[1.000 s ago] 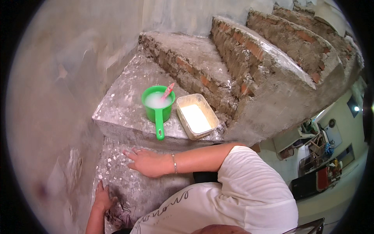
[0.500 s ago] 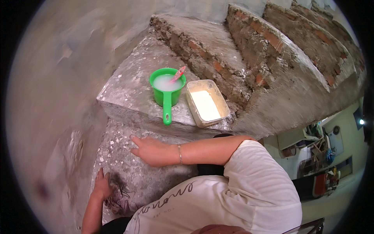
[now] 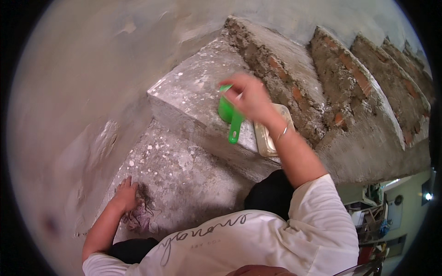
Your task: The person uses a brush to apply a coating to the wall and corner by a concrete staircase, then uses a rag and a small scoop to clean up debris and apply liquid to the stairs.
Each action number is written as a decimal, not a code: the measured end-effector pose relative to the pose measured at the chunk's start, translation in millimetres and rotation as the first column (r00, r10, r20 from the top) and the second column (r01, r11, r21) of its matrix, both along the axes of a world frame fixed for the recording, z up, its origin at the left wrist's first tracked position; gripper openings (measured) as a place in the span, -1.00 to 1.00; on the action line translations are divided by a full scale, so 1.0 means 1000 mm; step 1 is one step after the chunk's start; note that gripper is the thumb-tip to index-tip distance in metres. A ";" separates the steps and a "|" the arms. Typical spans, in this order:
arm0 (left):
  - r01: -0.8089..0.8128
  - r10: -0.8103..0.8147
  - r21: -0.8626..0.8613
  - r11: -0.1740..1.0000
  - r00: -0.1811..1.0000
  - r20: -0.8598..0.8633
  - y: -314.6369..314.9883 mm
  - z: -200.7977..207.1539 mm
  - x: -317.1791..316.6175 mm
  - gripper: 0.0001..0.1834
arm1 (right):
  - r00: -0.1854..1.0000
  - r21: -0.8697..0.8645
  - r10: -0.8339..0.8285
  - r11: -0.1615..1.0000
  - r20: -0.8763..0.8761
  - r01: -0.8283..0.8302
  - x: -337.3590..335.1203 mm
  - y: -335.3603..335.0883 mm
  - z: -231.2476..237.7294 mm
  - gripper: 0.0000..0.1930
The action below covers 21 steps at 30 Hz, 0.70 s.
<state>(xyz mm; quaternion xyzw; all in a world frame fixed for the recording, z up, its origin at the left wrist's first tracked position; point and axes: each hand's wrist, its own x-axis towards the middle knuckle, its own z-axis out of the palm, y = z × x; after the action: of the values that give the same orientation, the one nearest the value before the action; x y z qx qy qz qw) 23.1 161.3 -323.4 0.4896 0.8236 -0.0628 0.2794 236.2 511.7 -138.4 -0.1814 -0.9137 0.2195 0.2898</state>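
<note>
My right hand (image 3: pixel 251 95), blurred by motion, is over the green dipper (image 3: pixel 225 110), its fingers bent at the rim. The dipper stands on the upper step, handle toward me; my hand covers its opening, and the pink-red handled tool in it is out of sight. Beside it, partly behind my right wrist, sits a pale rectangular tub (image 3: pixel 263 138). Down on the lower step, my left hand (image 3: pixel 124 195) lies with fingers stretched out toward the wall. A crumpled, dirty purplish-grey rag (image 3: pixel 140 218) lies against that hand.
Rough concrete and brick steps (image 3: pixel 294 83) climb to the right. A plastered wall (image 3: pixel 83 115) runs along the left. White specks dot the lower step (image 3: pixel 175 161). Shelves and household items (image 3: pixel 373 221) stand at far right, below the stairs.
My right hand has risen from the lower step to the dipper. My left hand has shifted slightly up along the wall side. The view has turned, moving the steps rightward.
</note>
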 end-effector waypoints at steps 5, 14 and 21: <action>0.011 -0.011 -0.007 1.000 1.000 0.008 0.005 0.000 -0.001 -0.27 | 0.809 0.542 -0.423 0.825 0.408 0.158 0.010 0.160 -0.020 -0.56; 0.004 -0.004 -0.027 1.000 1.000 0.008 -0.002 0.005 -0.002 -0.28 | 0.580 0.373 -0.359 0.922 0.732 0.100 -0.003 0.178 -0.029 -0.29; 0.002 0.000 -0.033 0.999 0.999 0.041 0.000 -0.001 -0.005 -0.28 | 0.691 0.468 -0.441 0.868 0.573 0.166 0.007 0.182 -0.015 -0.67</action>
<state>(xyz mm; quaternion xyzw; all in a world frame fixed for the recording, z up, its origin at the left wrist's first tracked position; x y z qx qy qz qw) 18.4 160.8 -324.8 0.4865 0.8164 -0.0664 0.3041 243.6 693.4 -153.9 -0.3393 -0.9361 -0.0929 0.0084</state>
